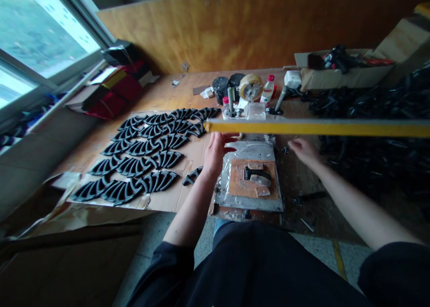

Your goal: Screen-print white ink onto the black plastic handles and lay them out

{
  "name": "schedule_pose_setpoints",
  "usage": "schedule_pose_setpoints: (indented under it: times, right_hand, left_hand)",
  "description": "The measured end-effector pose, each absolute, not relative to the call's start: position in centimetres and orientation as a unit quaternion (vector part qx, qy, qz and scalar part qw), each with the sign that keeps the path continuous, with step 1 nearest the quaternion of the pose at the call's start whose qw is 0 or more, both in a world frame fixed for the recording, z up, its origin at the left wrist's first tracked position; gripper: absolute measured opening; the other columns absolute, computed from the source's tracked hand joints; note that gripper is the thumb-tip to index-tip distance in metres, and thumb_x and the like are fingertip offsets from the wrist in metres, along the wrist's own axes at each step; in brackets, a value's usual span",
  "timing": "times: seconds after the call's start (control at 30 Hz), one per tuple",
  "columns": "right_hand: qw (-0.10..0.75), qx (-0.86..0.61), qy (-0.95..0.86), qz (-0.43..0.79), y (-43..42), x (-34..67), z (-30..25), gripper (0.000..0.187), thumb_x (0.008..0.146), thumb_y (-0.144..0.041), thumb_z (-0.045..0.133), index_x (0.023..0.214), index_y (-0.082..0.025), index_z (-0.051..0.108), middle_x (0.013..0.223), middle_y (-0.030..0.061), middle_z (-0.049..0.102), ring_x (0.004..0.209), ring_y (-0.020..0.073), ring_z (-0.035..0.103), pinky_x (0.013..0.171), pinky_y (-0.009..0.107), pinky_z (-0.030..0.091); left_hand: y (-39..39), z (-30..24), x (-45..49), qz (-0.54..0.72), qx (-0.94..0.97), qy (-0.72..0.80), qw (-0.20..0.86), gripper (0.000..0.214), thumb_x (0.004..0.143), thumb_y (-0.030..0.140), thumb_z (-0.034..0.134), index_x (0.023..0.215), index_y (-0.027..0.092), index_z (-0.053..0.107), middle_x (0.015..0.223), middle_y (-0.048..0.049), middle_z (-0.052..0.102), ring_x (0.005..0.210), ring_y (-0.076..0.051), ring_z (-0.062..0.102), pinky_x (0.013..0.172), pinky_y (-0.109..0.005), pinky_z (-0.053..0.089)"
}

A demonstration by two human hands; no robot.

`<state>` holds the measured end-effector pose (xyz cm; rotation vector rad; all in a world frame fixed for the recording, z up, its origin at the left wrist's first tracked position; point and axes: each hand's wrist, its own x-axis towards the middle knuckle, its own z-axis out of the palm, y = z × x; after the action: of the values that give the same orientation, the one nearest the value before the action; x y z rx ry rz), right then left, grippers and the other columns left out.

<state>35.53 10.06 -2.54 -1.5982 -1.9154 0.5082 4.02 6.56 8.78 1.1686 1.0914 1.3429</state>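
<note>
My left hand rests at the left edge of a metal press plate, fingers stretched out and holding nothing. A brown wooden jig lies on the plate with a small black part seated in it. My right hand hovers right of the plate over the dark tabletop, fingers curled loosely; nothing shows in it. A yellow bar crosses just above both hands. One loose black fan-shaped piece lies beside my left wrist.
Several rows of black fan-shaped pieces cover a cardboard sheet on the left. Jars, a tape roll and a bottle stand behind the press. A heap of black parts and a cardboard box fill the right.
</note>
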Motion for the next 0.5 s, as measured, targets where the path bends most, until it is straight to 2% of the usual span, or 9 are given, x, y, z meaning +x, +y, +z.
schedule_pose_setpoints:
  times: [0.07,0.13,0.23,0.3,0.37,0.43,0.5]
  right_hand:
    - [0.270,-0.578,-0.746,0.194,7.2,32.6,-5.2,0.032,0.089,-0.047,0.056,0.080,-0.017,0.063,0.081,0.0056,0.065,0.076,0.0186,0.057,0.074,0.033,0.045]
    - [0.210,-0.548,-0.797,0.144,4.7,29.1,-6.9,0.024,0.086,-0.039,0.062,0.080,-0.016,0.060,0.092,0.0098,0.065,0.089,0.0231,0.057,0.081,0.036,0.044]
    - [0.149,-0.584,-0.789,0.118,2.3,24.8,-6.8,0.011,0.089,-0.025,0.056,0.085,-0.015,0.057,0.091,0.0133,0.065,0.091,0.0255,0.058,0.079,0.036,0.045]
    - [0.159,-0.593,-0.778,0.137,1.3,22.9,-5.6,0.009,0.091,-0.021,0.050,0.088,-0.015,0.057,0.087,0.0130,0.065,0.088,0.0256,0.058,0.076,0.036,0.046]
    - [0.202,-0.530,-0.805,0.174,0.6,22.5,-4.2,0.012,0.092,-0.018,0.046,0.089,-0.017,0.058,0.090,0.0115,0.066,0.091,0.0251,0.059,0.079,0.036,0.048]
    - [0.248,-0.445,-0.830,0.227,0.2,24.1,-3.5,0.019,0.092,-0.017,0.042,0.091,-0.020,0.060,0.099,0.0091,0.067,0.098,0.0232,0.060,0.086,0.037,0.048]
    - [0.269,-0.427,-0.823,0.260,0.1,28.2,-4.4,0.024,0.091,-0.018,0.041,0.097,-0.024,0.064,0.113,0.0068,0.065,0.105,0.0217,0.060,0.094,0.039,0.047]
  left_hand:
    - [6.8,8.6,5.0,0.573,0.451,0.453,0.513,0.054,0.091,0.063,0.034,0.119,0.020,0.052,0.108,-0.0096,0.066,0.090,-0.016,0.065,0.064,-0.022,0.051]
    - [5.7,6.6,6.0,0.567,0.399,0.484,0.534,0.056,0.090,0.065,0.035,0.118,0.019,0.050,0.105,-0.0097,0.067,0.081,-0.014,0.066,0.059,-0.021,0.050]
    - [2.0,1.6,7.8,0.390,0.335,0.529,0.675,0.058,0.085,0.067,0.045,0.110,0.015,0.054,0.101,-0.0125,0.068,0.067,-0.015,0.066,0.050,-0.022,0.047]
    - [-0.7,-1.4,8.9,0.297,0.301,0.512,0.748,0.059,0.082,0.068,0.049,0.107,0.015,0.056,0.103,-0.0134,0.068,0.076,-0.019,0.068,0.055,-0.027,0.052]
    - [-2.3,-3.1,9.0,0.311,0.268,0.509,0.757,0.057,0.081,0.068,0.051,0.103,0.016,0.058,0.101,-0.0122,0.068,0.082,-0.021,0.069,0.061,-0.029,0.054]
    - [-2.6,-3.6,7.6,0.360,0.263,0.529,0.722,0.055,0.079,0.067,0.054,0.098,0.015,0.057,0.098,-0.0114,0.069,0.079,-0.020,0.070,0.060,-0.027,0.053]
    - [-2.0,-3.6,4.1,0.399,0.284,0.579,0.652,0.054,0.079,0.067,0.054,0.096,0.015,0.056,0.099,-0.0117,0.070,0.072,-0.018,0.070,0.055,-0.024,0.051]
